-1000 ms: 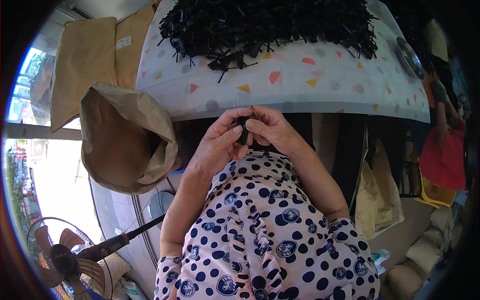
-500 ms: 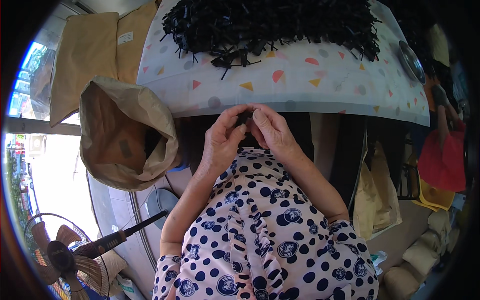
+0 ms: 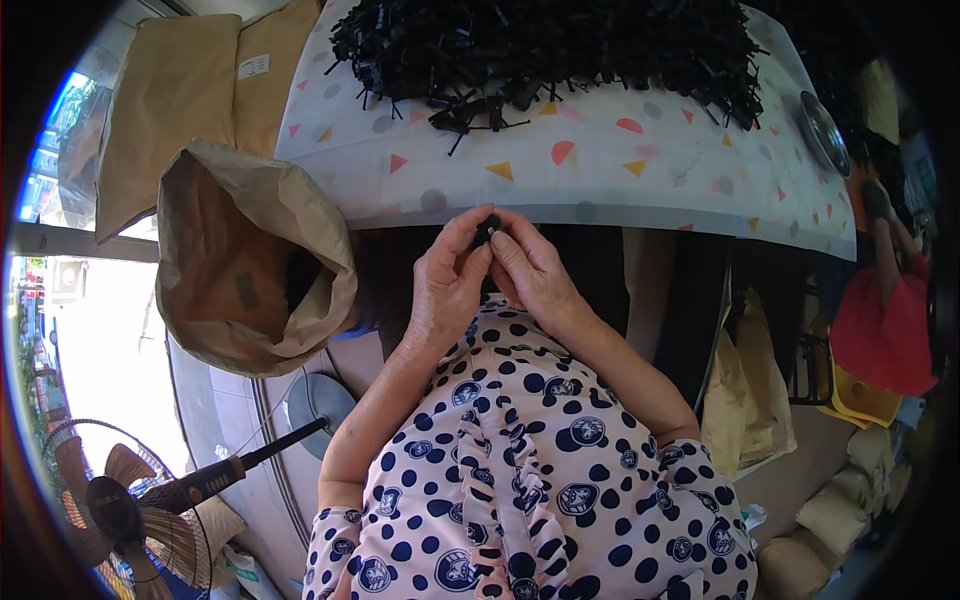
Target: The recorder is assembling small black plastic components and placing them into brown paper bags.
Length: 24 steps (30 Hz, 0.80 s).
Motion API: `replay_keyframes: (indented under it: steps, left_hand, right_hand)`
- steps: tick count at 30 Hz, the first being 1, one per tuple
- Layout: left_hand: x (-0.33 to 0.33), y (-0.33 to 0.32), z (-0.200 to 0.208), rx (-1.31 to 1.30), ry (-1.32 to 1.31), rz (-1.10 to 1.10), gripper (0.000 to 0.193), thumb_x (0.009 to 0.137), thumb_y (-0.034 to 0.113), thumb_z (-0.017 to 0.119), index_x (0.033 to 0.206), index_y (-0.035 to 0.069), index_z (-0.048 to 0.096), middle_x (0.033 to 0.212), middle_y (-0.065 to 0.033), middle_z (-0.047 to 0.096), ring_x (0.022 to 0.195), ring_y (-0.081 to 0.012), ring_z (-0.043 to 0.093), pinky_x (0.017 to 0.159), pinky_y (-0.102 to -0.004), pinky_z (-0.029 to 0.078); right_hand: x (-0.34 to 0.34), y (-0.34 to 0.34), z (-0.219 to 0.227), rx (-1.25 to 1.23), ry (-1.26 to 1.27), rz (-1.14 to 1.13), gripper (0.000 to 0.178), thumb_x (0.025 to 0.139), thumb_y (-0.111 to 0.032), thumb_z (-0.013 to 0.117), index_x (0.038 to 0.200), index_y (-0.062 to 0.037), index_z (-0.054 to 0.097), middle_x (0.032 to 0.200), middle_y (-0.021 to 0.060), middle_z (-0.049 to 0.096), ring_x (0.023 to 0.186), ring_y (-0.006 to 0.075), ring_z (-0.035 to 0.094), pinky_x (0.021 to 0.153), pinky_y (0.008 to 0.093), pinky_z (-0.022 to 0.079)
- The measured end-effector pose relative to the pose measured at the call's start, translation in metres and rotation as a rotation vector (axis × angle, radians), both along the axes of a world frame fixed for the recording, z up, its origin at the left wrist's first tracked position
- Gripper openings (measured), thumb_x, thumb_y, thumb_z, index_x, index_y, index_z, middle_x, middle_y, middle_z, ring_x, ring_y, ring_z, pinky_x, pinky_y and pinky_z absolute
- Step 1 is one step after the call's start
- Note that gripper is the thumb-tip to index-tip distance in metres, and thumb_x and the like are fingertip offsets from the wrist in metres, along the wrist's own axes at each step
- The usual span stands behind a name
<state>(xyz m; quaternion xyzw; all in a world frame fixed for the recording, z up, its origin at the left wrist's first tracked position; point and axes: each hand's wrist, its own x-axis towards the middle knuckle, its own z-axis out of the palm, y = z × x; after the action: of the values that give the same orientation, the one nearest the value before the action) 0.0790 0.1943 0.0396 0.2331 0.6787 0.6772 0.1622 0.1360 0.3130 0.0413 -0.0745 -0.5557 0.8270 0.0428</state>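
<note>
Past one ruffled, dot-printed blouse [image 3: 520,430], the left hand [image 3: 443,288] and right hand [image 3: 540,275], angled inward, fingers curled nearly closed, pinch one small black piece [image 3: 486,232] between their fingertips; left of them gapes one crinkled paper bag [image 3: 312,205]; beyond, uncountable spindly black parts [image 3: 550,50] heap on the tablecloth [image 3: 600,192]
</note>
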Motion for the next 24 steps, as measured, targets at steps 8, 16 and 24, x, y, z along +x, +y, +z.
replay_keyframes:
  steps: [8,16,24]
  left_hand:
    - [-0.006,-0.010,0.024,-0.244,0.427,0.148,0.035,0.084,-0.008,0.055,0.116,0.003,0.059,0.098,-0.0151,0.065,0.085,-0.0208,0.065,0.075,-0.0268,0.050]
    - [-0.035,-0.086,0.034,-0.170,0.372,0.468,0.029,0.086,-0.006,0.055,0.114,0.001,0.059,0.100,-0.0081,0.065,0.092,-0.0125,0.062,0.083,-0.0247,0.049]
    - [-0.079,-0.185,0.024,-0.756,0.850,0.921,0.041,0.090,0.005,0.056,0.130,0.006,0.047,0.113,-0.0093,0.059,0.094,-0.0159,0.062,0.080,-0.0258,0.049]
  right_hand:
    - [-0.017,-0.005,0.001,0.072,0.010,0.065,0.028,0.101,-0.018,0.041,0.126,-0.0056,0.045,0.066,-0.0050,0.043,0.049,0.0020,0.037,0.042,0.0169,0.028]
    - [-0.061,0.028,0.006,0.874,0.090,0.081,0.032,0.092,-0.021,0.059,0.121,-0.0102,0.052,0.064,0.0019,0.053,0.055,0.0120,0.049,0.052,0.0253,0.041]
    - [-0.113,0.101,-0.016,1.855,0.077,-0.243,0.020,0.084,-0.016,0.061,0.102,-0.0096,0.057,0.073,0.0113,0.064,0.068,0.0317,0.061,0.058,0.0397,0.049]
